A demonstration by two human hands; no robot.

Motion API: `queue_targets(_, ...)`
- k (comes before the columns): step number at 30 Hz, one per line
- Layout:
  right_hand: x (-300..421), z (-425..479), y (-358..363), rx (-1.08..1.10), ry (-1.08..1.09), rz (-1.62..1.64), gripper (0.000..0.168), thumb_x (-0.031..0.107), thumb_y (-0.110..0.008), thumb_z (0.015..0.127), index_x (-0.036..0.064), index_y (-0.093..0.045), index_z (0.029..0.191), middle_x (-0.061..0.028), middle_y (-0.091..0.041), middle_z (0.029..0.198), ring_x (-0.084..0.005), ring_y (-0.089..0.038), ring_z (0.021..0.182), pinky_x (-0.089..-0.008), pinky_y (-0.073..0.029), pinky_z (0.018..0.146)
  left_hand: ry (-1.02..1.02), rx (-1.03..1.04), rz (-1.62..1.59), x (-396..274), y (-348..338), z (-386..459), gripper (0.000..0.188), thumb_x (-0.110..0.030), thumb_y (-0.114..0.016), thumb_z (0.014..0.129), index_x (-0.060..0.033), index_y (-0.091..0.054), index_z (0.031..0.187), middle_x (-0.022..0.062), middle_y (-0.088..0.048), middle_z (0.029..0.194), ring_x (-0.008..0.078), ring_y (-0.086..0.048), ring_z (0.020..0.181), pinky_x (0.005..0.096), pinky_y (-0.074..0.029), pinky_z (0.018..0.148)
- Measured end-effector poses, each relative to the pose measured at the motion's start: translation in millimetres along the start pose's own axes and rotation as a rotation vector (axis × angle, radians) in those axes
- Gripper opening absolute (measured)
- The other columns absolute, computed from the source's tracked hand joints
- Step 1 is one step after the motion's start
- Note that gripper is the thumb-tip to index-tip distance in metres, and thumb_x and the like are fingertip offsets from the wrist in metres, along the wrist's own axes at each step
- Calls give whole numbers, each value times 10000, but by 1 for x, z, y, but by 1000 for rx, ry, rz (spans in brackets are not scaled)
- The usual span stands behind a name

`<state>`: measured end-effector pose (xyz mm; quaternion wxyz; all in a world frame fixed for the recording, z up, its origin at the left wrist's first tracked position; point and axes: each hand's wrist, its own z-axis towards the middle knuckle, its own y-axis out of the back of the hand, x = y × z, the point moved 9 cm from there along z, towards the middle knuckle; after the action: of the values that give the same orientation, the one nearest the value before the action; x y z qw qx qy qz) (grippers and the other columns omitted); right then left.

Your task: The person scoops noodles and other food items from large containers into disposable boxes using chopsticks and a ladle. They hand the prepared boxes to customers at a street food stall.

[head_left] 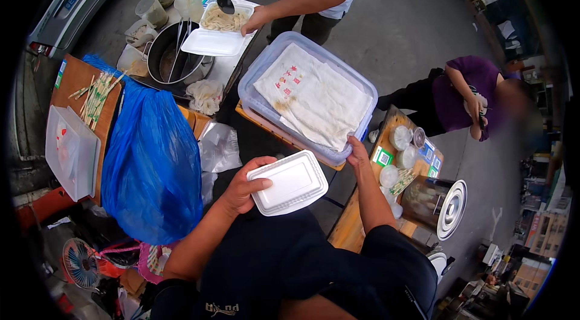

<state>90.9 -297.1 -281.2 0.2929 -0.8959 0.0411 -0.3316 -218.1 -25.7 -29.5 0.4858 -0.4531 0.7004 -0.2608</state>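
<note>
My left hand [247,186] holds a closed white foam takeaway box [290,183] in front of my body, its thumb on top. The near right corner of a white cloth [317,89] is under the fingers of my right hand [358,151], at the rim of a translucent plastic tub [260,55]. The cloth bears red printed characters and a brownish stain, and it hides the tub's contents. The box is just in front of the tub's near side, apart from my right hand.
Across the tub, another person's hand [256,20] holds an open foam box of noodles [222,19] beside a divided metal pot [170,57]. A ladle [225,3] hangs over it. Blue plastic bags [154,161] lie left. A lidded steel pot [426,204] stands right; a person in purple [462,93] stands beyond.
</note>
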Motion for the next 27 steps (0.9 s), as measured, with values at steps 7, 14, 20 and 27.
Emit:
queue_targets(7,13,-26,30,-167,-89,-285,455,90,-659,926,-25,-541,1350,-150,-656,1280,-317,-671,1136,-491,-559,987,-1,-41,-12,-6,1,56,574,-40,-757,840,-42,-538,1370,103,-612,1275,236,-592,1231,384,-466,1089)
queue_targets(14,46,-44,53,-420,-280,-1121,415,229,-723,925,29,-601,1268,-99,-710,1146,-254,-712,985,-420,-577,846,22,-39,20,1,9,103,577,-53,-749,849,-24,-535,1384,122,-610,1294,236,-600,1227,385,-481,1073)
queue_targets(20,92,-33,-131,29,185,-1178,524,362,-805,890,1,-627,1226,-127,-713,1103,-210,-680,1001,-372,-537,911,213,71,270,6,19,157,620,-51,-763,826,-38,-527,1399,125,-609,1295,250,-611,1220,390,-498,1061)
queue_targets(27,52,-17,-259,615,-150,-1247,702,220,-850,855,-3,-532,1440,-141,-663,1289,-202,-619,1191,-342,-460,1072,156,-3,141,2,50,240,490,-396,-595,1050,-66,-520,1403,103,-638,1255,228,-655,1135,388,-519,1004)
